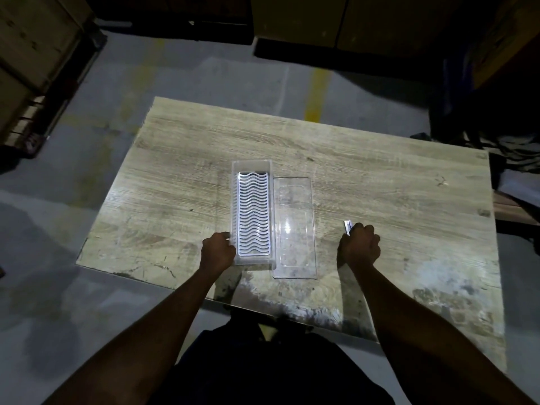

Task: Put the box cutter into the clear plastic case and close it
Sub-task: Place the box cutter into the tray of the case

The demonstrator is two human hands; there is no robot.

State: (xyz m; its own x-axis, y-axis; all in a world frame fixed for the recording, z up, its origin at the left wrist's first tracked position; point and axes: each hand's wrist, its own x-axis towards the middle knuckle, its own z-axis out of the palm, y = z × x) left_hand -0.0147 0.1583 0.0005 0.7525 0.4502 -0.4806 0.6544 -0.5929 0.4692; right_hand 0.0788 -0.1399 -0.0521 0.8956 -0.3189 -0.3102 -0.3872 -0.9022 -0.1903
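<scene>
A person stands at a worn wooden desk, the right hand fisted around the cutter, whose metal tip pokes out above the knuckles, well right of the open case. The left hand rests against the case's near left corner, fingers curled onto its wall, steadying it. The clear lid lies flat just beside the case, between it and the cutter.

The risk, judged from here: the exposed tip leads the way, so a careless sweep across could scrape or catch the lid, or come near the steadying hand. Dropped crosswise onto the white wavy insert, the cutter might sit proud and keep the lid from seating. Whether the blade is extended cannot be told. Both forearms reach straight forward, wrists low over the desk.
</scene>
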